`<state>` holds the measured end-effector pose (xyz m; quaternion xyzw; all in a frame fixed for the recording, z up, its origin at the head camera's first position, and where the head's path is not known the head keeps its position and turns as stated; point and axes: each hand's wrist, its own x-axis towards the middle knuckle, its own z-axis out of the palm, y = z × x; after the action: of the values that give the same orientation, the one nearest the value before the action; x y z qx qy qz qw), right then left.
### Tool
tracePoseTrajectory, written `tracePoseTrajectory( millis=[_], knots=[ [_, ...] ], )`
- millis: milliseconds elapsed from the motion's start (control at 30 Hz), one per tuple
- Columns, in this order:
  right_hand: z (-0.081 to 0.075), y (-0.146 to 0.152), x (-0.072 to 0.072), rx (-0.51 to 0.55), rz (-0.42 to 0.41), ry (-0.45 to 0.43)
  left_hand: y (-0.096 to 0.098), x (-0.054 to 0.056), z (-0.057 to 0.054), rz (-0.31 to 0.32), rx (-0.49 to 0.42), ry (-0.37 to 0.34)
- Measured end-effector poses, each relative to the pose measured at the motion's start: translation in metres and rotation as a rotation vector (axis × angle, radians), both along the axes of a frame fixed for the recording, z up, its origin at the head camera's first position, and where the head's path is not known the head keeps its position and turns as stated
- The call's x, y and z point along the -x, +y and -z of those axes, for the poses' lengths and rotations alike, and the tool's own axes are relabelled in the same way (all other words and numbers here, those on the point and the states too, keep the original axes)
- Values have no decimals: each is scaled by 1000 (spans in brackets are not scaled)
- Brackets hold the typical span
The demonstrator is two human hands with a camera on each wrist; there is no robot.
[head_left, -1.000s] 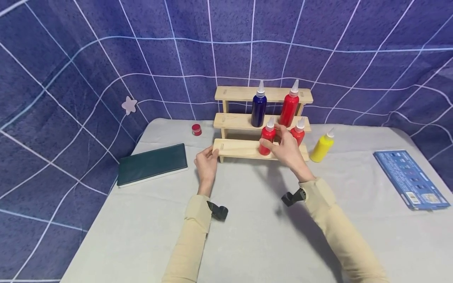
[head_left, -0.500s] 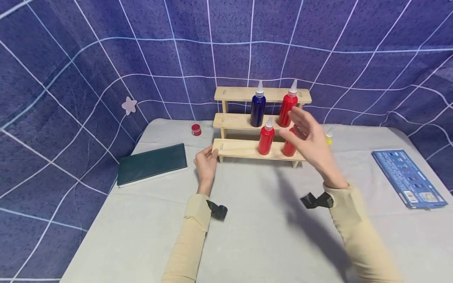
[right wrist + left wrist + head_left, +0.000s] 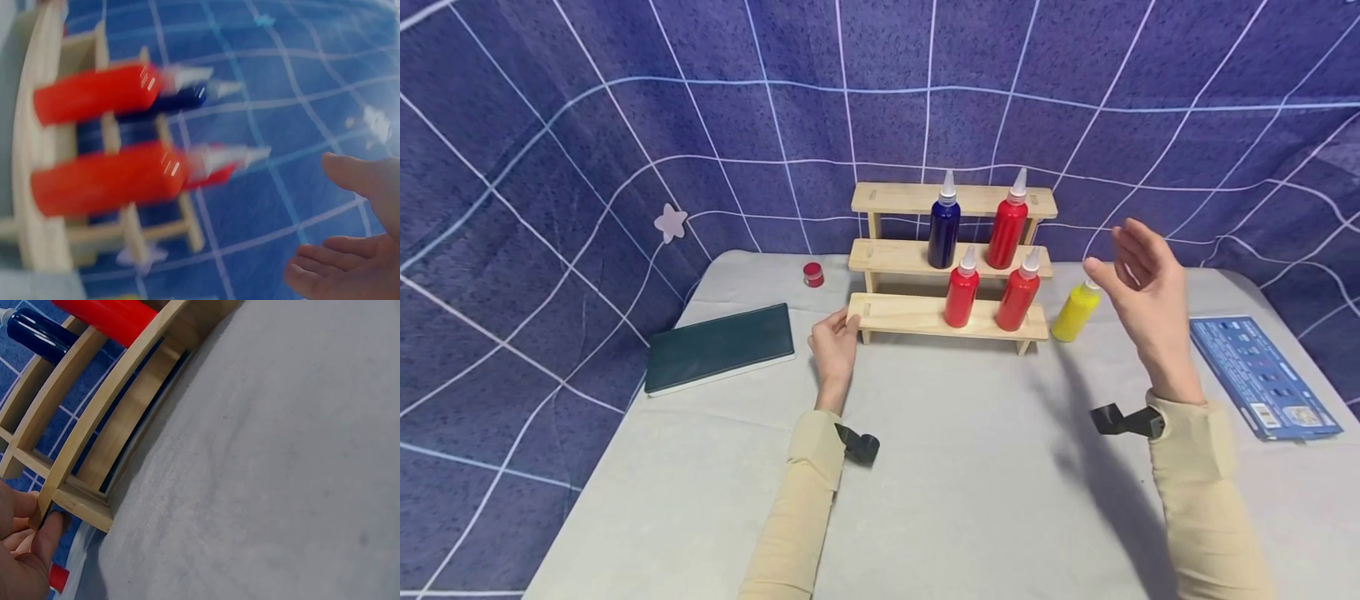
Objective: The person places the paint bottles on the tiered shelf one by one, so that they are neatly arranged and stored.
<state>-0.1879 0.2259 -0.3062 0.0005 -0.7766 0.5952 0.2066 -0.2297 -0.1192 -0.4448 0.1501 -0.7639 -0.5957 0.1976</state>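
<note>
My left hand (image 3: 835, 348) pinches the left end of the lowest tier of a three-tier wooden shelf (image 3: 902, 312); the left wrist view shows thumb and fingers (image 3: 47, 540) on either side of the board. On that tier stand two red squeeze bottles, the left one (image 3: 961, 298) and the right one (image 3: 1017, 300). A dark blue bottle (image 3: 944, 236) and another red bottle (image 3: 1007, 236) stand upright on the middle tier. Held in the air with nothing in it, my right hand (image 3: 1157, 317) has its fingers spread from the thumb. Beside it, a yellow bottle (image 3: 1075, 312) stands on the table, its tip partly hidden.
A dark green flat case (image 3: 720, 348) lies on the left of the white table (image 3: 940, 500). Behind it sits a small red-lidded jar (image 3: 813, 274). A blue printed package (image 3: 1262, 375) lies at the right. A blue grid-patterned cloth (image 3: 737, 125) hangs behind.
My right hand has let go of the left red bottle on the lowest tier and moved right, past the yellow bottle. My left hand keeps its grip on the shelf.
</note>
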Motion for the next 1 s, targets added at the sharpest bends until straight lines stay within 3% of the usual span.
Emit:
tracePoseTrajectory(
  millis=[167,500,733,1000],
  knots=[
    [23,19,11,-56,39,-125,-2,0,2,2,5,4],
    [80,37,35,-137,-115,-287,-1,-2,2,-5,-1,-4],
    [103,37,42,-234,-104,-292,0,-2,1,-5,-10,-2],
    [114,39,44,-196,-78,-290,0,0,1,-8,-4,0]
  ],
)
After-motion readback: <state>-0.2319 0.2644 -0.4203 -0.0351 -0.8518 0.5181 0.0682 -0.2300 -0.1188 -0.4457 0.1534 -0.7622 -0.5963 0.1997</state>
